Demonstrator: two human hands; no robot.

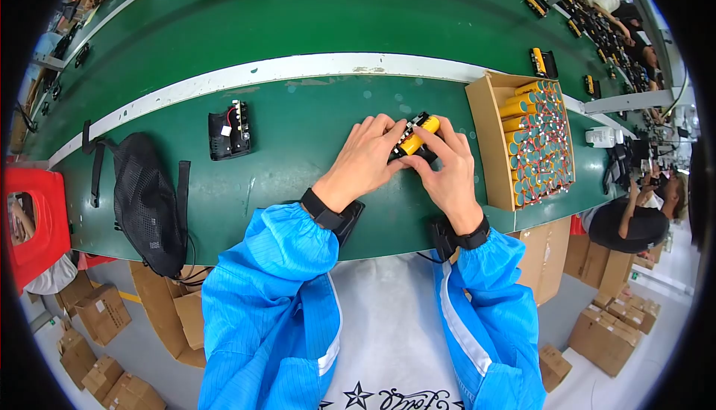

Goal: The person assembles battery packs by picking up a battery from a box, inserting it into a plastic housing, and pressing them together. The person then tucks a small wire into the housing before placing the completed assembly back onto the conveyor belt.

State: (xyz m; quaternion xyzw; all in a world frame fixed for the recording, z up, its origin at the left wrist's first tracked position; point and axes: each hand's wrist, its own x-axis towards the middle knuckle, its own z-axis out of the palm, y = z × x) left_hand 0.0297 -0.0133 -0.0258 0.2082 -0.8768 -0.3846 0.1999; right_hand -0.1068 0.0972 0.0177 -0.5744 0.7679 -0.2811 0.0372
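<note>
The black plastic housing (424, 154) with a yellow cylindrical battery (422, 135) in it sits between both hands, over the green worktable (298, 123), tilted with its far end toward the right. The left hand (359, 158) grips the housing's left side, fingertips along that edge and thumb near the lower corner. The right hand (453, 175) grasps it from the right: one fingertip lies on the battery, other fingers bend around the far end, and the thumb is at the near side. An open cardboard box (486, 141) of yellow cells stands just beside the right hand
</note>
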